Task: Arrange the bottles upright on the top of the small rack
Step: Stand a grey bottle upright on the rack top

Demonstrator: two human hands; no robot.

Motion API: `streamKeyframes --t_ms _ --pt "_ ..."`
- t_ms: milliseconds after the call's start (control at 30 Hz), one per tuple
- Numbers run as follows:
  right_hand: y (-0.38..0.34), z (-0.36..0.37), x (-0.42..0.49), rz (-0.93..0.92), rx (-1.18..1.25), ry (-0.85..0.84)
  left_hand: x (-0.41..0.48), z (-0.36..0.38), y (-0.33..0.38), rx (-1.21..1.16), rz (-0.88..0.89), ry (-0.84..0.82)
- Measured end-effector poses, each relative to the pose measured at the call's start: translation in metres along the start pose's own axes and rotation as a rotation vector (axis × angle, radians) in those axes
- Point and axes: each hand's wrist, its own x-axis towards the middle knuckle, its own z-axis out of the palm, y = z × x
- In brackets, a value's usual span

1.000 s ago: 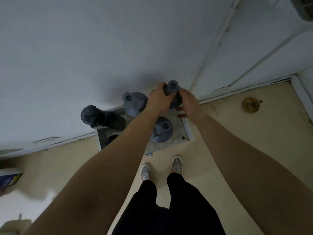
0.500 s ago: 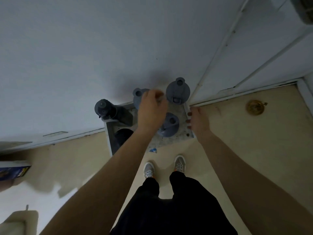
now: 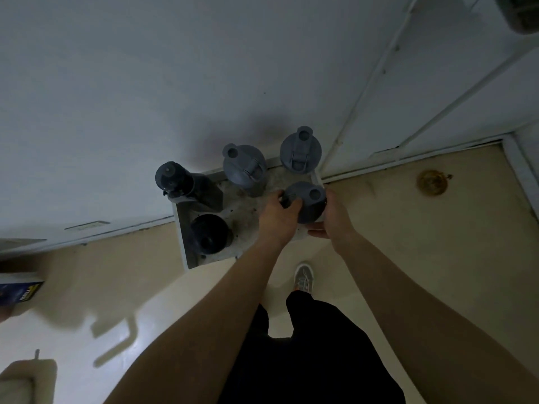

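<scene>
Seen from straight above, the small rack [image 3: 248, 211] has a speckled white top and stands against the wall. Several grey-lidded bottles stand upright on it. Both hands clasp the front right bottle [image 3: 310, 201]: my left hand [image 3: 278, 220] grips its left side at the lid handle, my right hand [image 3: 335, 220] cups its right side. The back right bottle [image 3: 300, 150] and the back middle bottle [image 3: 243, 166] stand free. A dark bottle [image 3: 175, 177] stands at the back left and a black-lidded bottle [image 3: 208, 233] at the front left.
The white wall rises right behind the rack, and a white door frame [image 3: 364, 91] runs beside it on the right. A brass floor drain [image 3: 431, 182] lies on the beige floor to the right. A blue box [image 3: 19, 290] sits at the left edge. My shoe [image 3: 303, 278] is below the rack.
Both hands left the back right bottle, which now stands free by the wall, and came forward to close on the front right bottle.
</scene>
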Motion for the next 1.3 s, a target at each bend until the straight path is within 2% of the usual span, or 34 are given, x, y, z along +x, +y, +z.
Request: streamKeyframes --t_ms 500,600,700,800,900,967,1033,1100,1200,1300 --pt "-0.024 -0.020 0.012 -0.037 -0.088 0.044 0.016 0.014 0.015 -0.098 -0.077 -0.035" --pt "-0.024 -0.027 0.006 -0.206 -0.229 0.137 0.013 0.004 0.010 -0.108 -0.106 -0.044" --pt "-0.035 -0.034 -0.010 -0.523 -0.485 0.305 0.011 -0.015 0.000 -0.145 -0.133 -0.021" --pt "-0.056 -0.019 -0.032 -0.754 -0.585 0.405 0.014 -0.043 -0.010 -0.385 -0.244 0.057" --pt "-0.076 0.020 -0.044 -0.931 -0.610 0.298 0.024 -0.068 -0.015 -0.653 -0.330 0.128" --pt "-0.085 0.051 -0.042 -0.976 -0.733 0.151 0.031 -0.076 -0.014 -0.708 -0.334 0.163" --pt "-0.094 0.078 -0.034 -0.937 -0.924 -0.027 0.039 -0.080 -0.010 -0.751 -0.314 0.150" --pt "-0.102 0.098 -0.026 -0.856 -1.047 -0.137 0.044 -0.081 -0.007 -0.850 -0.315 0.104" --pt "-0.108 0.112 -0.011 -0.733 -1.088 -0.182 0.055 -0.080 -0.012 -1.002 -0.314 0.013" --pt "-0.099 0.115 -0.002 -0.743 -1.111 -0.174 0.062 -0.078 -0.017 -1.039 -0.278 -0.012"
